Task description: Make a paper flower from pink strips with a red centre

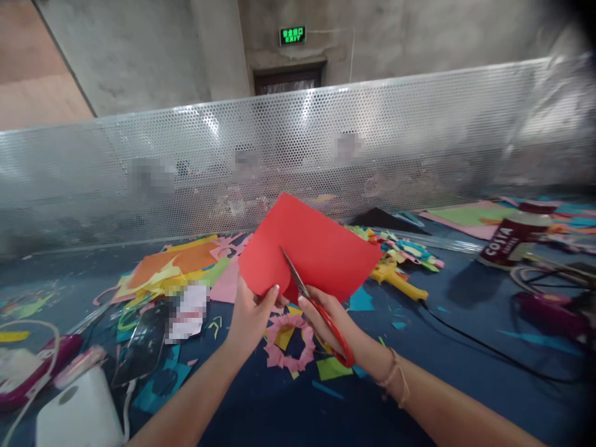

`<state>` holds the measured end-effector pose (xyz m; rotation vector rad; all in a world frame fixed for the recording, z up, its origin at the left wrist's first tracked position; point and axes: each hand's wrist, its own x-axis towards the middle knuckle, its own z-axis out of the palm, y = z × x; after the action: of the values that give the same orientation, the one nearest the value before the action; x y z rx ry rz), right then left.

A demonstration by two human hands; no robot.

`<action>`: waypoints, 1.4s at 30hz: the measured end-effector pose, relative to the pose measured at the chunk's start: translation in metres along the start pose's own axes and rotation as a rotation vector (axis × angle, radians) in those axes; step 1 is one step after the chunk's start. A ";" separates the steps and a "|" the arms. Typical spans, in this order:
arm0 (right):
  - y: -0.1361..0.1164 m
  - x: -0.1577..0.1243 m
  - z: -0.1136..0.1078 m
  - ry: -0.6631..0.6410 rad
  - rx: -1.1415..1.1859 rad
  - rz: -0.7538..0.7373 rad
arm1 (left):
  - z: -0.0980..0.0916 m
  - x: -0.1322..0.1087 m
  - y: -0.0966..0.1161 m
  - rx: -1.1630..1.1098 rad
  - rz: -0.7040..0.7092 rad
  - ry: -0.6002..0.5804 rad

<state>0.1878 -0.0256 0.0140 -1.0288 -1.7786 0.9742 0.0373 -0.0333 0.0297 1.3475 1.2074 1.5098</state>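
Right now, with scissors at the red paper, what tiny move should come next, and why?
Probably a gentle squeeze of the right hand: it holds the scissors with a blade over the red paper, and the left hand pinches the paper's near side.

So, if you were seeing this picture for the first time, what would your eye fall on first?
The big red sheet at the centre, gripped at its lower left by the left hand; the right hand holds red-handled scissors against it. Next comes the green exit sign, glowing high on the grey wall.
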 end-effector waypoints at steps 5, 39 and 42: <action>0.005 0.001 0.001 0.013 0.033 0.009 | 0.001 -0.003 -0.002 -0.077 -0.016 -0.098; 0.008 0.005 -0.004 0.051 -0.077 -0.154 | -0.014 0.005 0.006 -0.013 -0.031 -0.126; 0.009 0.005 -0.002 0.075 -0.058 -0.150 | -0.014 0.008 0.003 -0.001 0.010 -0.037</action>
<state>0.1907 -0.0173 0.0084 -0.9409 -1.8026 0.7860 0.0220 -0.0286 0.0353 1.3775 1.1779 1.4857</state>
